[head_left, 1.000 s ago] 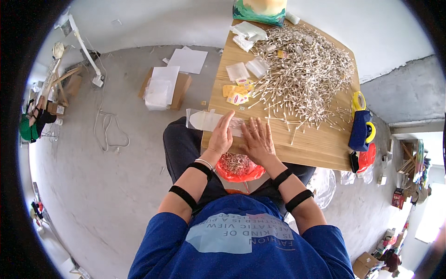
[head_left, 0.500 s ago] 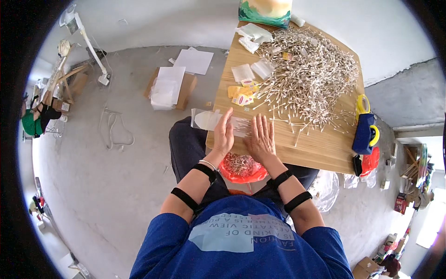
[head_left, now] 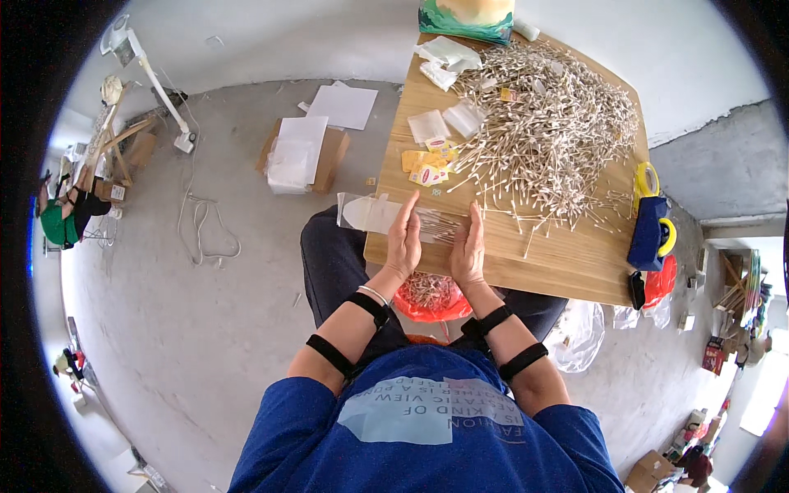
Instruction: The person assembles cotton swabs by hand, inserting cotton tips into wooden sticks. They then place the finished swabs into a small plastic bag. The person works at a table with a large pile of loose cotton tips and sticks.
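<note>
A clear plastic bag (head_left: 359, 210) lies across the near left edge of the table, its flap end sticking out past the edge. Cotton swabs (head_left: 438, 227) lie side by side at the bag's right part, between my hands. My left hand (head_left: 403, 238) stands on edge across the bag, fingers stretched out, palm facing right. At the swabs' right ends is my right hand (head_left: 468, 251), fingers straight, its palm turned toward the left one. Neither hand's fingers wrap round anything. Beyond them spreads a large heap of loose cotton swabs (head_left: 555, 131).
Yellow printed cards (head_left: 427, 166) and small clear bags (head_left: 429, 127) lie left of the heap. A blue tape dispenser (head_left: 648, 234) stands at the table's right edge. Below the near edge hangs a red bag (head_left: 431, 300) with swabs. White sheets (head_left: 302, 148) lie on cardboard on the floor.
My right hand has turned from lying flat over the swab ends to standing on edge, palm inward. More of the swabs shows. My left hand has shifted slightly right.
</note>
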A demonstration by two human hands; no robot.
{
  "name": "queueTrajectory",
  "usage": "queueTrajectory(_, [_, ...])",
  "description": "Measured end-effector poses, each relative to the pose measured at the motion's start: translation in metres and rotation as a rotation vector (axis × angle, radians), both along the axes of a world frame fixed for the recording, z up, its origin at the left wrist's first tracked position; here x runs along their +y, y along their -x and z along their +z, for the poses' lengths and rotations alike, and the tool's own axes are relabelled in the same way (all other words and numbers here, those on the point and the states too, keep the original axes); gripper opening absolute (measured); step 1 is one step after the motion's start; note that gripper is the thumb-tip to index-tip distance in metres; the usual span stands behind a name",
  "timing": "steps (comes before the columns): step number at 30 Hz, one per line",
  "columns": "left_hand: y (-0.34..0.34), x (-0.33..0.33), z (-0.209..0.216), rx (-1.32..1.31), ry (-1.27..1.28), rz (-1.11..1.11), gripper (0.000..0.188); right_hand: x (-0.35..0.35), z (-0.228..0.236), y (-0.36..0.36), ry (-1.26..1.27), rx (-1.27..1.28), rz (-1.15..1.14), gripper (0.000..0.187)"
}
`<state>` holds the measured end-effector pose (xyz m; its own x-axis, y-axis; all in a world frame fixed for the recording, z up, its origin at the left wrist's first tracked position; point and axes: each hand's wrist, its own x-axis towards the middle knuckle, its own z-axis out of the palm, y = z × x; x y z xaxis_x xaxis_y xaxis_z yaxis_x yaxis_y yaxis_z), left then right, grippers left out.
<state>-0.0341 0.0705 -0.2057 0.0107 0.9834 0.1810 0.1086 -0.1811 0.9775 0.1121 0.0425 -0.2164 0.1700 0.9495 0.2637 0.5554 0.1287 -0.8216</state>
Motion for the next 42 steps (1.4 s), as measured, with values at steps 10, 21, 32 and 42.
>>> queueTrajectory(10, [-0.009, -0.007, 0.006, -0.036, 0.012, 0.083, 0.047, 0.016, 0.003, 0.014, 0.004, 0.174, -0.012, 0.051])
queueTrajectory(21, [-0.015, 0.0, -0.004, -0.132, 0.027, 0.019, 0.055, 0.013, 0.008, 0.017, 0.022, -0.011, 0.194, 0.03])
queueTrajectory(32, [-0.016, -0.008, -0.003, -0.169, 0.061, -0.027, 0.06, 0.009, 0.007, 0.016, 0.083, 0.254, 0.061, 0.036])
queueTrajectory(42, [-0.008, 0.003, -0.015, -0.352, 0.088, 0.045, 0.068, 0.01, 0.016, 0.019, 0.03, 0.354, -0.013, 0.036])
